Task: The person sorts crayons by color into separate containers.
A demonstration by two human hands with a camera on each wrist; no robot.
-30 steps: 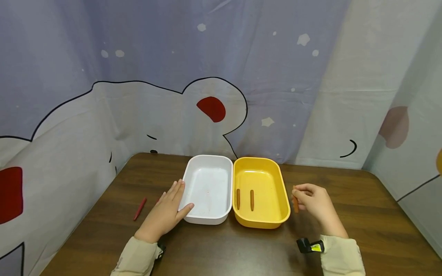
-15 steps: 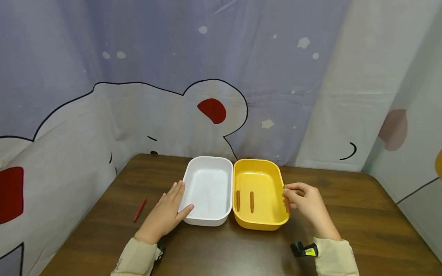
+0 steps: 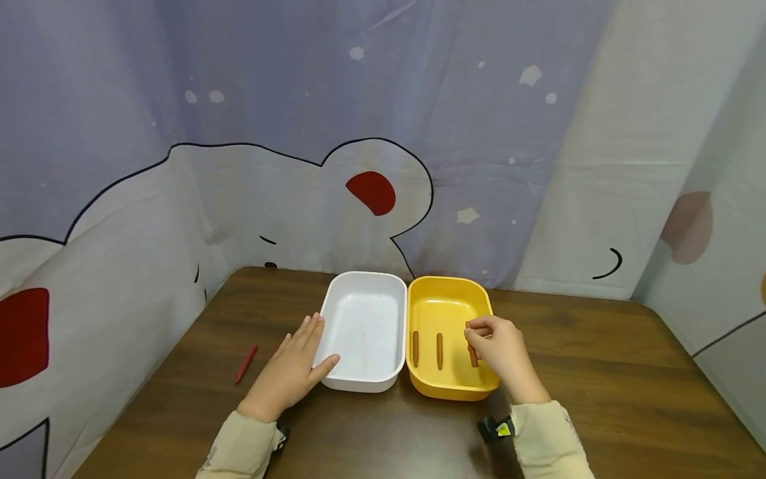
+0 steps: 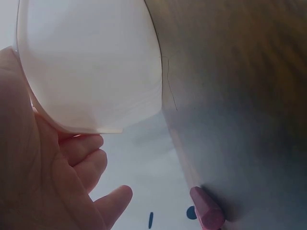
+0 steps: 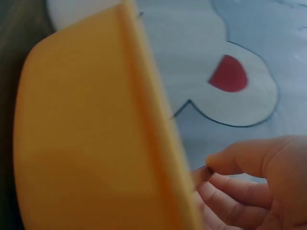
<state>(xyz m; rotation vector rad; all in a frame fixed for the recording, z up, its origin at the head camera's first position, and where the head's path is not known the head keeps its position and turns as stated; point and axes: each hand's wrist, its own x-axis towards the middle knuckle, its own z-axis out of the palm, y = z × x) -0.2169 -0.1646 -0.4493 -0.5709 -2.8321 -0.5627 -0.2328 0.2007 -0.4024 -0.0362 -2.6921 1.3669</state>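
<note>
My right hand point(image 3: 499, 349) pinches a brown crayon point(image 3: 473, 356) between thumb and fingers, over the right side of a yellow tray point(image 3: 451, 392). Two more brown crayons lie in that tray: one by its left wall point(image 3: 415, 349), the other crayon point(image 3: 439, 351) near the middle. In the right wrist view the tray's side covers most of the held crayon. My left hand point(image 3: 290, 369) rests on the left rim of a white tray point(image 3: 359, 384), fingers extended and thumb over the near corner. Left of that hand, a red crayon point(image 3: 246, 363) lies on the table.
The two trays stand side by side on a brown wooden table point(image 3: 383, 439). A printed curtain point(image 3: 287, 199) hangs behind and along both sides of the table. A bit of red shows beside the left hand's fingers, mostly hidden.
My right hand has moved left with the brown crayon, from beside the yellow tray across its right rim to over its inside. The left hand stays on the white tray.
</note>
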